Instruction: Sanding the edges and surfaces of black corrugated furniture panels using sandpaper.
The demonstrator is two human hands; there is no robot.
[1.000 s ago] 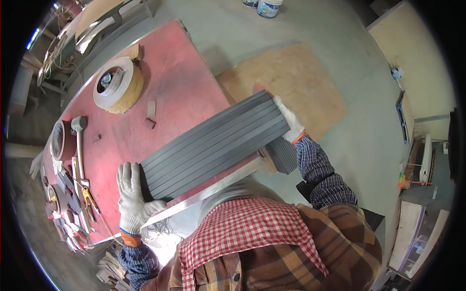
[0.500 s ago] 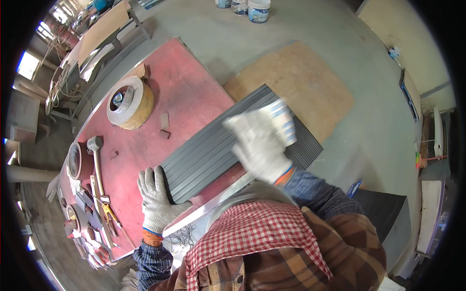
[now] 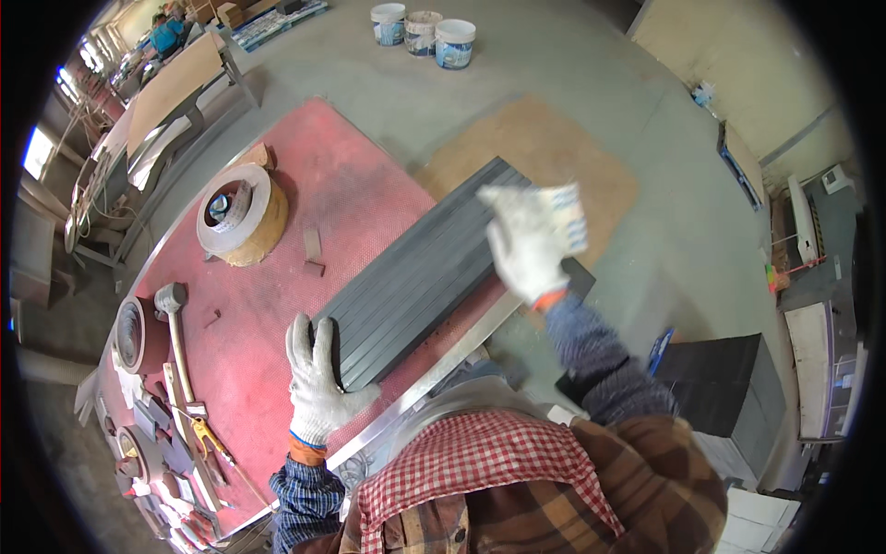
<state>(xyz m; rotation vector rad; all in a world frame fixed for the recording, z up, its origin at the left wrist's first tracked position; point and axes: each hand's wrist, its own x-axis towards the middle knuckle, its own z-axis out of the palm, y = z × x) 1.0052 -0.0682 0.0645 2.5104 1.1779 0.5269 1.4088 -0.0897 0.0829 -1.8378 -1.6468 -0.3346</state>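
Note:
A dark grey ribbed panel [image 3: 415, 277] lies slantwise on the red tabletop [image 3: 341, 166], its far right end jutting past the table's edge. In a white knit glove, my left hand [image 3: 318, 388] rests at the panel's near left end, fingers apart and against that end. My right hand [image 3: 528, 247], also gloved and smeared by motion, is over the panel's far right part. It is closed on a white sheet with blue print [image 3: 567, 220], whose kind I cannot make out. The glove hides some of the panel and of the sheet.
On the table's left stand a large tape roll [image 3: 268, 226] and a mallet [image 3: 175, 323]. A yellow-handled cutter [image 3: 205, 430] lies among other tools. Small dark offcuts [image 3: 314, 268] lie near the panel. Beyond are white buckets [image 3: 455, 44] and, at right, a black-topped box [image 3: 715, 379].
My right hand has slid to the right along the panel with the sheet. The left hand stays at the near left end. The whole view has shifted slightly.

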